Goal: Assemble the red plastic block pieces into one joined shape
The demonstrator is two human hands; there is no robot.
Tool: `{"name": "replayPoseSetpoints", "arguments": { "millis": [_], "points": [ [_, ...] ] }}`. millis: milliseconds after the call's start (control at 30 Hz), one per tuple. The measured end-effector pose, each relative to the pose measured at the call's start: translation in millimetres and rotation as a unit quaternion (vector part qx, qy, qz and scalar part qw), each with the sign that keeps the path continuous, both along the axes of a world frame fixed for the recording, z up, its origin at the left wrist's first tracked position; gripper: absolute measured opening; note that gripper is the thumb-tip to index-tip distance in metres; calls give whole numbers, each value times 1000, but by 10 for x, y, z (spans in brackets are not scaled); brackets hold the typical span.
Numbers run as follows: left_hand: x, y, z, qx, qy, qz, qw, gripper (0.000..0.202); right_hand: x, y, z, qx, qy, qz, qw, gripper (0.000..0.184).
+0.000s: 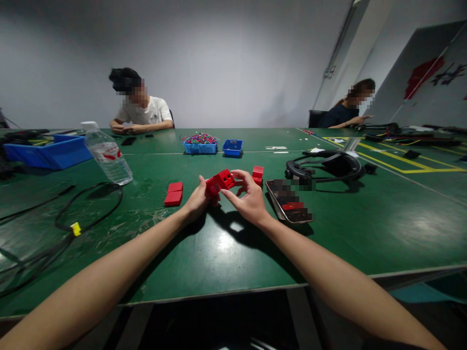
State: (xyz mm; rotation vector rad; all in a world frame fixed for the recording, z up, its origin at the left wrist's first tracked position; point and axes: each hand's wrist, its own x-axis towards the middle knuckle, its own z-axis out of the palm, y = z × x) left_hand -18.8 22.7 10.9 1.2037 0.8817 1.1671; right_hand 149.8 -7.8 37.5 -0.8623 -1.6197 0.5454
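Both my hands hold one red plastic housing (221, 181) with square openings, just above the green table (226, 253). My left hand (197, 200) grips its left end with the thumb up against it. My right hand (248, 197) pinches its right side with thumb and fingers. Two flat red pieces (174, 194) lie on the table to the left of my left hand. Another small stack of red pieces (257, 174) sits just beyond my right hand.
A phone (289, 201) lies right of my right hand, a black headset (326, 167) behind it. A water bottle (108, 153), black cables (69, 218) and a blue bin (49, 151) are at left. Two small blue trays (212, 146) stand farther back. Two other people sit across the table.
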Motion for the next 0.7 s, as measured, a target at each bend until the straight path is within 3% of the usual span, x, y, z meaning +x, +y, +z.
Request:
{"name": "replayPoseSetpoints", "arguments": {
  "millis": [300,433,533,700],
  "points": [
    [7,22,-4,0,-10,-6,1000,69,15,0,14,11,-24,12,1000,49],
    [3,4,30,-1,-38,-2,999,58,11,29,-14,32,-90,18,995,48],
    [8,-36,63,-1,-47,33,998,42,21,65,-62,30,-138,17,990,46],
    [21,-109,100,-6,-18,54,998,34,54,119,-129,0,-132,8,991,52]
  ]
}}
